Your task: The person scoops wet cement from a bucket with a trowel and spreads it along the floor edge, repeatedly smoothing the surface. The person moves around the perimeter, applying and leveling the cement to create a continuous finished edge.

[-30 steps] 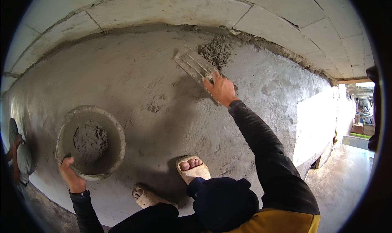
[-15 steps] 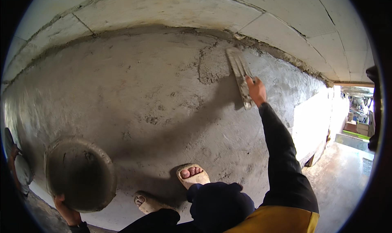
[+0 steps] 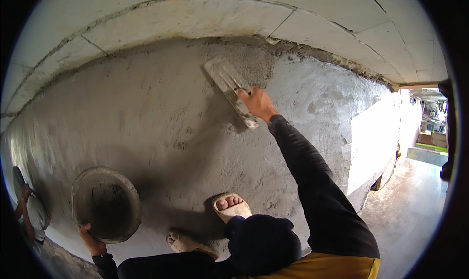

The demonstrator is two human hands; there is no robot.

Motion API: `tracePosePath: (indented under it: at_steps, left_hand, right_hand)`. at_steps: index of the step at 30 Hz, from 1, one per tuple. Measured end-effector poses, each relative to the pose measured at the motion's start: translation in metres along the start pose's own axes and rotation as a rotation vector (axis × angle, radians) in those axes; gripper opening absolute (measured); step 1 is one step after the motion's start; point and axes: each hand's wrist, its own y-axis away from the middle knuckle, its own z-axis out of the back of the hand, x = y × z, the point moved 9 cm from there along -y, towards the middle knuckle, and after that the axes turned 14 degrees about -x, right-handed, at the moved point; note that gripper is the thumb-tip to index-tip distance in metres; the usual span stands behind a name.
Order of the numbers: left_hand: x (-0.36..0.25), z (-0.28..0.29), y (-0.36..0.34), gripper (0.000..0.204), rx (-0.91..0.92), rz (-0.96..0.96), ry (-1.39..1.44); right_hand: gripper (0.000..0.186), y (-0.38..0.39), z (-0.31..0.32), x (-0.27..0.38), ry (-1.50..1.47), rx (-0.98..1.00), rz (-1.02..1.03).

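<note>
My right hand (image 3: pixel 258 104) is closed round the handle of a long flat plastering trowel (image 3: pixel 229 86), its plate tilted and laid against the wet grey mortar surface (image 3: pixel 161 98). Rougher mortar shows beside the trowel's upper end. At the lower left, my left hand (image 3: pixel 93 241) grips the rim of a round, mortar-caked pan (image 3: pixel 128 225), thumb over the edge. The inside of the pan is dark with shadow, so how much mortar it holds is hard to tell.
Pale blocks (image 3: pixel 205 17) with cracked joints border the mortar along the top. Feet in worn slippers (image 3: pixel 237 209) show below, beside a dark navy rounded cloth shape (image 3: pixel 264 245). Another person (image 3: pixel 33 210) is at the left edge. A bright opening lies at right.
My right hand has swept the trowel leftward across the mortar, and the rough patch there looks smoother. The pan and my left hand have shifted slightly right and up in the view.
</note>
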Motion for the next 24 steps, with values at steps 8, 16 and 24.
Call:
tracePosePath:
  at_steps: [8, 16, 24]
  left_hand:
    - [0.003, -0.035, 0.012, 0.054, 0.07, -0.024, -0.015]
    - [0.006, -0.034, 0.002, 0.051, 0.012, -0.034, 0.003]
    - [0.01, -0.022, 0.005, 0.051, -0.031, -0.097, -0.06]
  right_hand:
    - [0.071, 0.003, -0.018, -0.023, -0.26, -0.091, -0.217]
    - [0.06, 0.066, -0.063, 0.066, 0.093, 0.392, 0.356]
    - [0.064, 0.006, 0.025, -0.051, 0.201, -0.087, -0.018]
